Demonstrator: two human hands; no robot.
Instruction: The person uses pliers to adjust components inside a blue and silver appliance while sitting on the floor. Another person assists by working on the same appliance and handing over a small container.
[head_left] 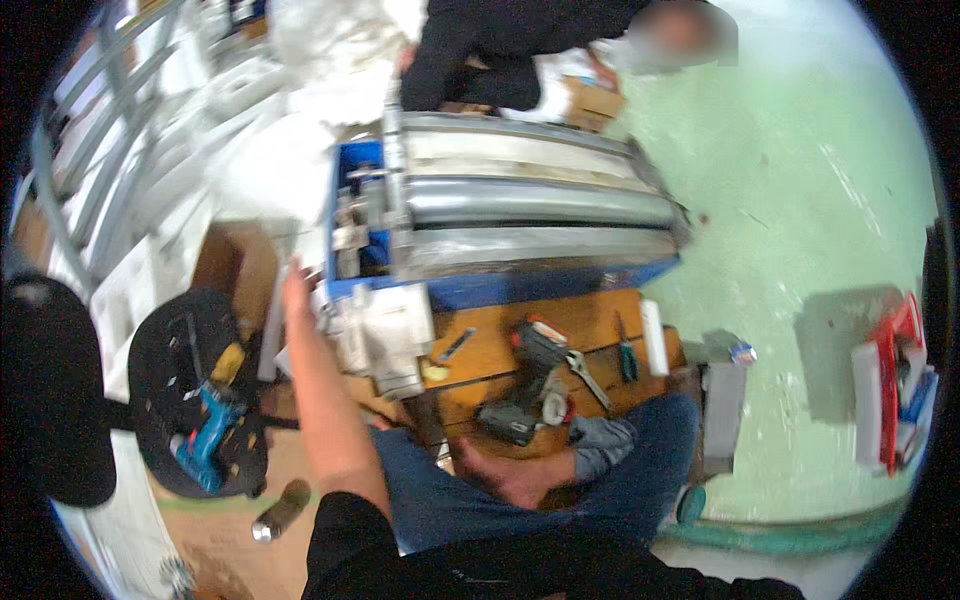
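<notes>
My left arm stretches forward, and my left hand (299, 290) is beside the near left corner of a blue crate (480, 292). Motion blur smears its fingers, so whether they hold anything cannot be made out. Just right of it lie white packets (385, 335). Across the crate rests a long assembly with a silvery metal roller (540, 203); small metal parts (350, 225) fill the crate's left end. My right hand is not in view. A dark cordless drill (530, 375), an adjustable wrench (588, 380) and green-handled pliers (627, 350) lie on the wooden boards (480, 350) before me.
A black stool seat (165, 400) at left carries a blue power tool (208, 440). A metal can (281, 512) lies below it. At right, a red bin (888, 390) stands on the green floor. Another person in black (500, 50) is beyond the crate, near a cardboard box (595, 102).
</notes>
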